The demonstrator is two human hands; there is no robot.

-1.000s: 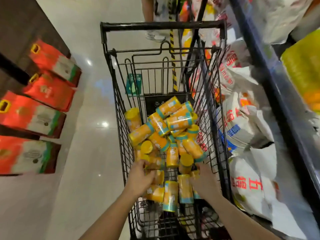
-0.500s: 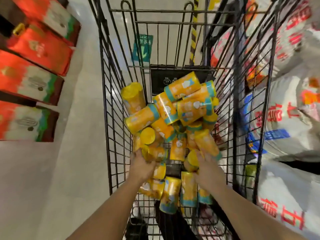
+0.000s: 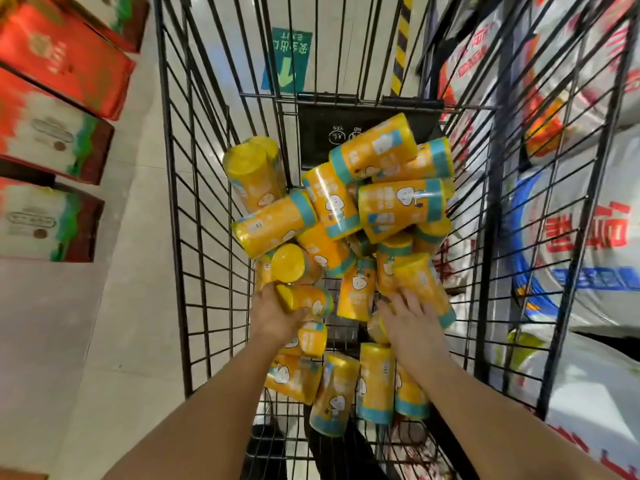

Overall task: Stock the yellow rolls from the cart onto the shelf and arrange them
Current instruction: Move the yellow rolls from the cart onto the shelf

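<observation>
Down inside the black wire cart (image 3: 311, 140), the yellow rolls (image 3: 398, 206) lie heaped in a jumble. The left hand (image 3: 277, 317) curls round a near roll (image 3: 306, 301) at the pile's edge. The right hand (image 3: 412, 329) lays spread, fairly straight fingers on a tilted roll (image 3: 424, 285). Red boxes (image 3: 62, 64) flank the cart's left and white sacks (image 3: 588, 237) its right.

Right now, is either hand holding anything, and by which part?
The left hand grips a yellow roll around its side, near the yellow end. The right hand only lies open on a second roll.
</observation>
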